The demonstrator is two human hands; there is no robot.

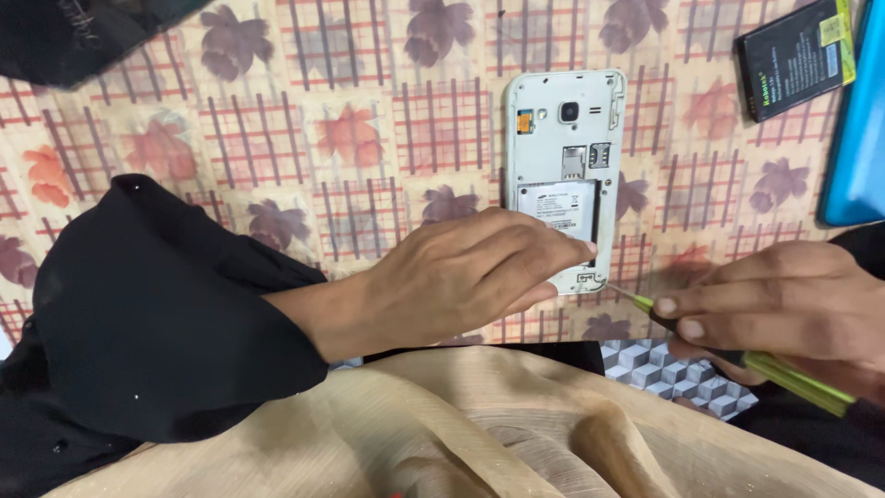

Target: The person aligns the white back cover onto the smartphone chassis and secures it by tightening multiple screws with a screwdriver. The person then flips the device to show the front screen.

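A white phone [564, 138] lies face down with its back cover off, its battery bay and card slots showing. My left hand [461, 277], in a black sleeve, reaches across and presses fingertips on the phone's lower edge. My right hand [784, 304] grips a green-handled screwdriver [793, 373], and the thin metal tip points at the phone's bottom right corner.
The phone rests on a cloth [277, 120] with a leaf and grid pattern. A black phone battery [795, 57] lies at the top right beside a blue flat object [862, 138]. Beige fabric [479, 433] covers my lap at the near edge.
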